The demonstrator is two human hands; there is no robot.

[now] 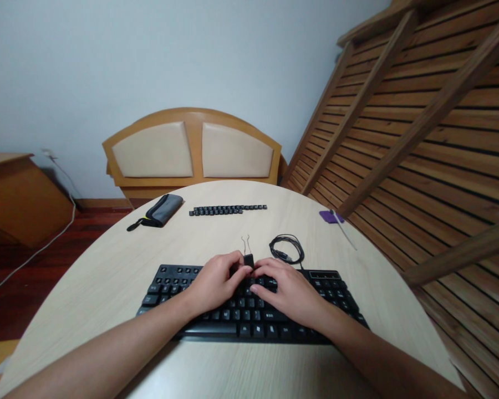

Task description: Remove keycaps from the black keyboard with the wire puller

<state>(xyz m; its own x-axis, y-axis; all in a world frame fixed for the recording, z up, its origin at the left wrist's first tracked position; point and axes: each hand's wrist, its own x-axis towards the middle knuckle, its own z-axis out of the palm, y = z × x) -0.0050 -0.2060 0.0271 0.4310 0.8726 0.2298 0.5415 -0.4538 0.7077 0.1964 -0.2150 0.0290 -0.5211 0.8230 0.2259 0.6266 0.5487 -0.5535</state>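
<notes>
A black keyboard [208, 329] lies across the near part of the table, with bare key sockets along its upper left rows. Above its upper middle, my left hand [216, 282] pinches a keycap puller [248, 260] between thumb and fingers. The puller has a black handle, and its two thin wire prongs point away from me. My right hand [289, 291] rests over the keys right beside it, thumb and fingers apart. Its fingertips come close to the handle's near end; whether they touch it I cannot tell. Both hands hide some of the middle keys.
Removed keycaps [222, 210] stand in rows at the far side of the round table [108, 310]. A grey pouch [164, 210] lies at the far left. The coiled cable [286, 248] sits behind the keyboard. At the right are a purple cloth [328, 216] and a thin stick [345, 231].
</notes>
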